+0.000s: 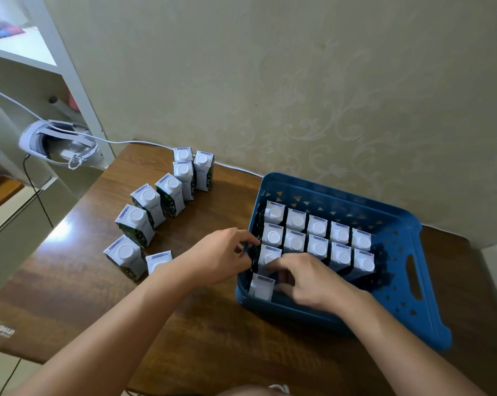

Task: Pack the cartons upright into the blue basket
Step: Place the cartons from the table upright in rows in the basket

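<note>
The blue basket (395, 224) sits on the right of the wooden table and holds several white-topped cartons (317, 227) standing upright in rows. My right hand (307, 280) is inside the basket's near left corner, fingers curled over a carton that it mostly hides, next to another carton (261, 287) at the front wall. My left hand (221, 257) rests at the basket's left rim, fingertips pinching the edge by a carton (268, 255). Several more cartons (148, 200) stand in a curved line on the table to the left.
A white headset (57, 144) with a cable lies on a shelf unit at the far left. The wall runs close behind the basket. The table's front edge is near my forearms.
</note>
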